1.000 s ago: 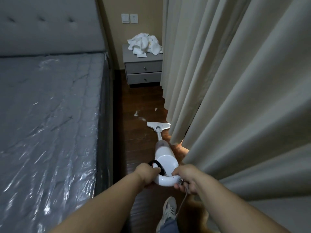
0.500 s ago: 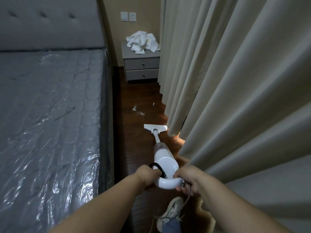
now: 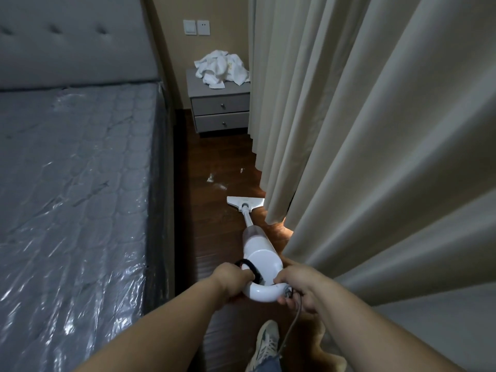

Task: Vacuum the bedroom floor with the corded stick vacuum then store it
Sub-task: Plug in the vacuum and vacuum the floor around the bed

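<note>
1. Your stick vacuum [image 3: 261, 253] stands in the narrow floor strip between bed [image 3: 75, 200] and curtain [image 3: 362, 157], its nozzle [image 3: 245, 204] just short of the white scraps [image 3: 216, 182].
2. Your left hand [image 3: 234, 283] and right hand [image 3: 298, 285] both grip the loop handle.
3. The curtain hem hangs beside the nozzle; drift right and suction may grab it.
4. The cord [image 3: 291, 326] trails past your shoe [image 3: 265, 342]; stepping forward could snag it.

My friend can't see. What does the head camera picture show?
Both hands, left hand and right hand, grip a white corded stick vacuum on dark wooden floor, between a plastic-wrapped grey mattress and beige curtains.
</note>
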